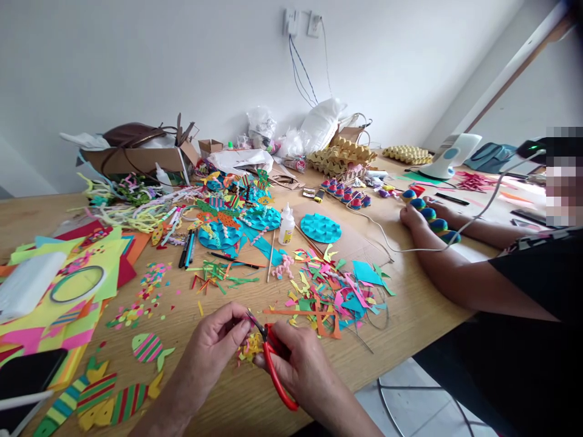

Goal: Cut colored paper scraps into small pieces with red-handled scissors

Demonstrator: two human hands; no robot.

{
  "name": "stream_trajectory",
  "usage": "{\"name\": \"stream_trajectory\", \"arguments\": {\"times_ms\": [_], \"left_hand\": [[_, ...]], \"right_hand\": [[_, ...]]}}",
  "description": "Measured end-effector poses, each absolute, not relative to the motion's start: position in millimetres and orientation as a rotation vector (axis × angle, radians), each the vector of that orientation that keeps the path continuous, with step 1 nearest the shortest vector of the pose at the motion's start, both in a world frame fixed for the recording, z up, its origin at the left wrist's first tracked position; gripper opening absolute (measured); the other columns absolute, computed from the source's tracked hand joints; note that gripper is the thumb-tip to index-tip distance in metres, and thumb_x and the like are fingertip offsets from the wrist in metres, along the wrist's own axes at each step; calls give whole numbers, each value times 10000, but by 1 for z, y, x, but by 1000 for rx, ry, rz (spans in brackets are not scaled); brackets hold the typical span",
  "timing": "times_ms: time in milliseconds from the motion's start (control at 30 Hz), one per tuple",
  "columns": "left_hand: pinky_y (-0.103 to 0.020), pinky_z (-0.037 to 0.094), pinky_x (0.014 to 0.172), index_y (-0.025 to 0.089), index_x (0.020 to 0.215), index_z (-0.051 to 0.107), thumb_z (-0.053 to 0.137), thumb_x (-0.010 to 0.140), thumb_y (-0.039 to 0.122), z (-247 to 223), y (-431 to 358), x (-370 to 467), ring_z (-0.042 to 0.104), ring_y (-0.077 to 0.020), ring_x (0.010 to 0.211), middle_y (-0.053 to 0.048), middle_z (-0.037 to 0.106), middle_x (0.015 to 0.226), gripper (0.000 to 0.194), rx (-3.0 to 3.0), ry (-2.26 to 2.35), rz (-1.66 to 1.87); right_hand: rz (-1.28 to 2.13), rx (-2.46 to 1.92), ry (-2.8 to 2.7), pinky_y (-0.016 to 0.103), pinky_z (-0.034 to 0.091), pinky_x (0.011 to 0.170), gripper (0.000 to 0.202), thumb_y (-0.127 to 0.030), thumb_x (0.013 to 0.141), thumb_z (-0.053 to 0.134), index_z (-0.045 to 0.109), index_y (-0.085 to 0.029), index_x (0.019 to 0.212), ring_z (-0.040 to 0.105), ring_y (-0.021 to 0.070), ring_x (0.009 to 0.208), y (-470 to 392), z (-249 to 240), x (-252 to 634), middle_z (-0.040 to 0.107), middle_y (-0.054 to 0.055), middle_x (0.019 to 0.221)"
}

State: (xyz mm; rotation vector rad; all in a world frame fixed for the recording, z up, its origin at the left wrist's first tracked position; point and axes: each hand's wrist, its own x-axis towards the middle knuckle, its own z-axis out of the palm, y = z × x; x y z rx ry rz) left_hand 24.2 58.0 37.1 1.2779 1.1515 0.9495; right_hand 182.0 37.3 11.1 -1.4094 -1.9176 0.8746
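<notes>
I can't make out what, if anything, my left hand pinches — its fingertips are drawn together; my right hand grips red-handled scissors, blades beside those fingertips.

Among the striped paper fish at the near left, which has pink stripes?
The pale green-tailed paper fish; the other paper fish there have red, green, blue or yellow stripes, without pink.

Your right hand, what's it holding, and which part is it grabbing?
The right hand holds red-handled scissors with dark metal blades, gripping them by the handles.
</notes>
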Motion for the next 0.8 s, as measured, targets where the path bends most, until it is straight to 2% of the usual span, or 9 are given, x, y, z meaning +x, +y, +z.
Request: {"name": "stream_trajectory", "arguments": {"times_ms": [500,800], "left_hand": [[-206,393,540,185,643,590,582,710,268,37,60,19,462,-134,574,35,516,575,107,1291,1198,967],[-213,414,578,179,694,609,575,744,292,31,59,17,500,-145,624,16,558,632,128,1275,1177,960]], "right_hand": [[863,-1438,-1988,205,188,436,434,-531,789,503,374,-192,551,291,76,441,37,8,188,354,-58,495],[882,-1438,-1981,206,190,432,459,-570,788,472,374,-194,544,302,79,433,38,7,185,366,-50,493]]}}
